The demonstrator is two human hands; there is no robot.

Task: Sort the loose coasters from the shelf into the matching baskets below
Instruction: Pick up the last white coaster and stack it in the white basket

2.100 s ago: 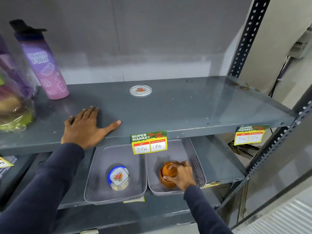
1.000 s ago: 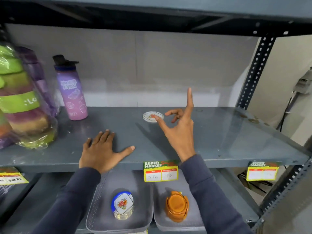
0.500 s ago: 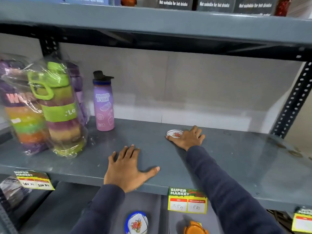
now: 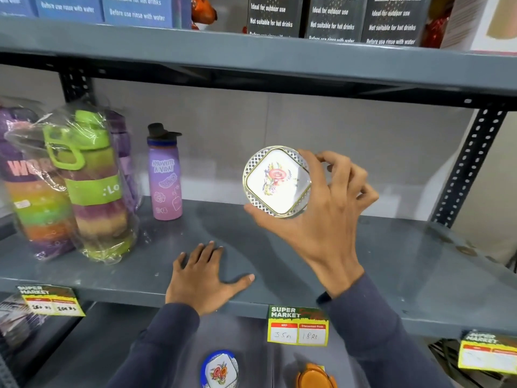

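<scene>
My right hand [image 4: 321,217] holds a round white coaster [image 4: 277,182] with a gold rim and a flower print, lifted above the grey shelf [image 4: 391,261] and tilted so that its face points at me. My left hand [image 4: 202,278] lies flat, fingers spread, on the shelf's front edge. Below the shelf, at the bottom of the view, a stack of blue-rimmed floral coasters [image 4: 219,369] and a stack of orange coasters [image 4: 316,376] show; the baskets under them are mostly hidden by my arms.
A purple bottle [image 4: 165,175] stands at the back left of the shelf. Wrapped multicoloured bottles [image 4: 86,186] stand further left. Price tags [image 4: 298,326] hang on the shelf's front edge. An upper shelf with boxes [image 4: 330,21] runs overhead. A perforated upright [image 4: 467,169] stands right.
My right hand has picked the white coaster up off the shelf and raised it, turning its face toward me. The left hand has stayed flat on the shelf.
</scene>
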